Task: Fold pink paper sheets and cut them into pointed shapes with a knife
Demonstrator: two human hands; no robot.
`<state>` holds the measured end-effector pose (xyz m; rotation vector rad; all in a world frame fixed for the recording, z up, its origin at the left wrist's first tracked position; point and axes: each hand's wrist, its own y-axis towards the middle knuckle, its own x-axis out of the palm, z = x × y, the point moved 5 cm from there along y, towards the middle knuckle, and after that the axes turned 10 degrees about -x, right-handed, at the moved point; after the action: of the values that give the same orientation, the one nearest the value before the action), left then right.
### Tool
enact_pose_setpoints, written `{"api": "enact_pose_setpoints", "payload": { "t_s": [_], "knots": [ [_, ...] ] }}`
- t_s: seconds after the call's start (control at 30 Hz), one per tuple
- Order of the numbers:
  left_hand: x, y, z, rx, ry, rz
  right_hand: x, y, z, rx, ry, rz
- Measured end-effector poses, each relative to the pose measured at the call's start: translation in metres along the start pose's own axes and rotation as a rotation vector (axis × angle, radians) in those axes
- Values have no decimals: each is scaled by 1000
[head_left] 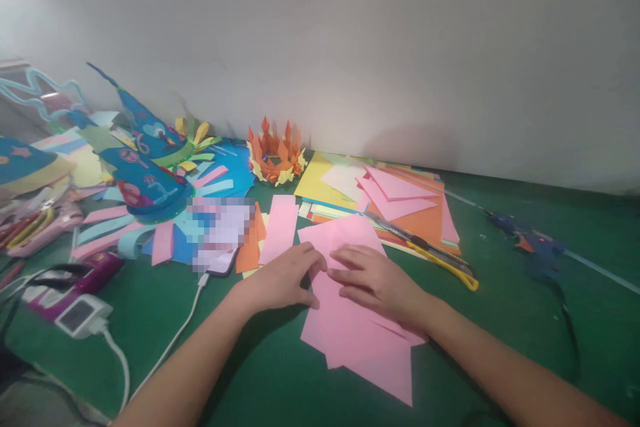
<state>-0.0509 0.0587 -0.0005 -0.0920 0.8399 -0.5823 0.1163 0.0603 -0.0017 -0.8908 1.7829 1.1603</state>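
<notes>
Several overlapping sheets of pink paper lie on the green table before me. My right hand rests palm down on them, fingers spread and slightly bent. At the left edge of the same sheets is my left hand, its fingers curved and its thumb apart from them, with nothing seen between. The fingertips of both hands nearly meet over the paper. Just behind the left hand lies a pink paper strip. Beyond the right hand are scissors with yellow on the handles.
An orange paper crown stands near the wall, beside stacked coloured paper. Blue cone hats with paper strips are at left. A blurred phone has a white cable; a power strip is nearer. A glue gun lies right.
</notes>
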Motion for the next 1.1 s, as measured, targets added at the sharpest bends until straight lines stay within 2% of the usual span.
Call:
{"api": "enact_pose_setpoints", "payload": {
  "t_s": [0.37,1.1],
  "knots": [
    [1,1,0,-1,20,-60,4,1,-1,-19,-47,18],
    [2,1,-2,2,10,-52,4,2,-3,-23,-93,11]
  ]
}}
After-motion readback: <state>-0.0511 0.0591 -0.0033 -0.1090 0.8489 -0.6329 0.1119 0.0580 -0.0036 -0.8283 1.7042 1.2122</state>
